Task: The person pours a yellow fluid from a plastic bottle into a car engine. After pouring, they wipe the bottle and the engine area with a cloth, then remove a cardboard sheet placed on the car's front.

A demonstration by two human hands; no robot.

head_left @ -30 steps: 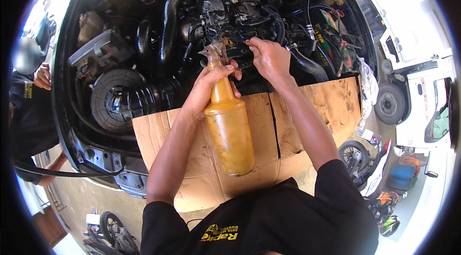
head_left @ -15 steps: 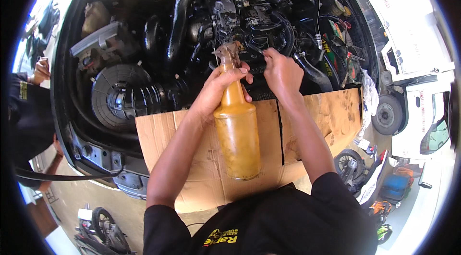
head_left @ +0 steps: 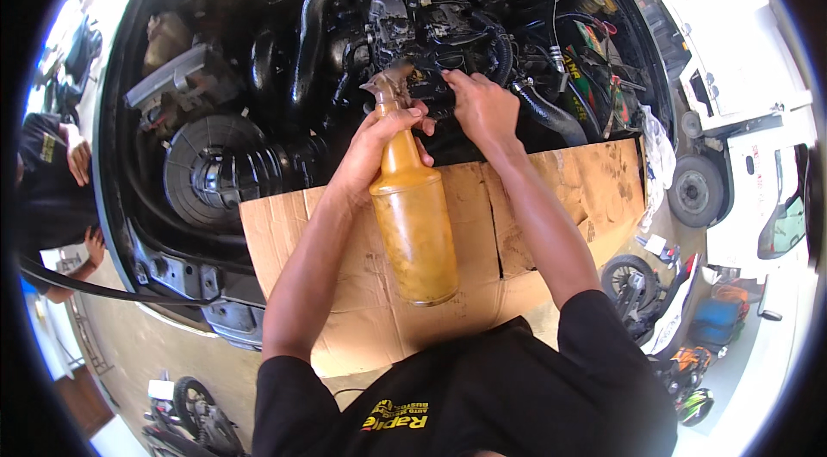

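Amber plastic bottle (head_left: 413,224), left-hand (head_left: 379,143) grip.

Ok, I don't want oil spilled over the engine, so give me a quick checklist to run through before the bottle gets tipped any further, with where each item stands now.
1. Left hand gripping the bottle at its neck: ok.
2. Spout aimed into the engine: ok, it points there, but whether it sits in a filler hole: cannot tell.
3. Right hand steadying at the engine beside the spout: ok, it rests there; what it holds: cannot tell.
4. Cardboard covering the car's front edge under the arms: ok.
5. Bottle holding amber liquid: ok, it looks well filled.
6. Liquid already flowing: cannot tell.
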